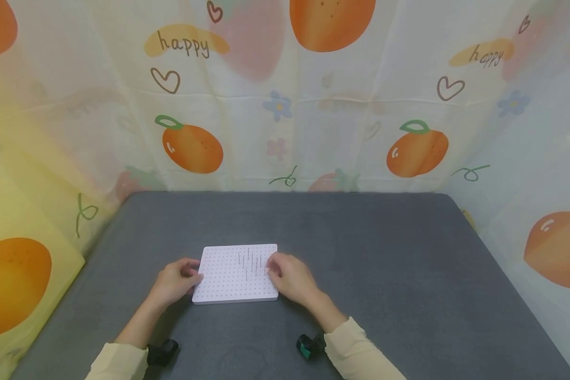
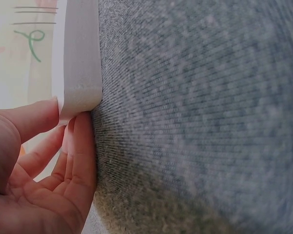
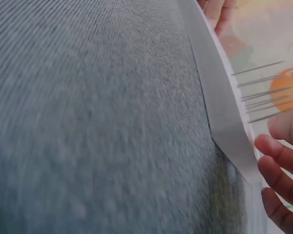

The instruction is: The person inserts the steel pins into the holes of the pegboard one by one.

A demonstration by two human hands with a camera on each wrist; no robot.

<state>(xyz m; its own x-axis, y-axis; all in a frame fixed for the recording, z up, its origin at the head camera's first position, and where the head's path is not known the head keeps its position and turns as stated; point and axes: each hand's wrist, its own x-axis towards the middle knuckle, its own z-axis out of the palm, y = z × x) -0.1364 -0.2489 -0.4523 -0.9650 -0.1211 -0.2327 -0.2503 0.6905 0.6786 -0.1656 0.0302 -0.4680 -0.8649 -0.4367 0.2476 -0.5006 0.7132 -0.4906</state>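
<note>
A white pegboard [image 1: 223, 282] with a grid of small holes lies flat on the table. Several thin dark needles [image 1: 252, 262] stand upright in its right half; from the side, in the right wrist view, the needles [image 3: 266, 93] rise as a row of fine grey rods. My left hand [image 1: 174, 282] pinches the board's left edge, thumb on the top face and fingers at the underside, as the left wrist view shows. At the right edge, my right hand [image 1: 292, 277] has its loosely bent fingertips beside the nearest needle. Thumb and index stand slightly apart, with no needle visible between them.
The dark grey table [image 1: 385, 274] extends around the board. Behind it hangs a pale curtain [image 1: 313, 142] printed with oranges, with more fabric at both sides. Black wrist cameras [image 1: 162, 352] sit under the cream sleeves [image 1: 361, 351].
</note>
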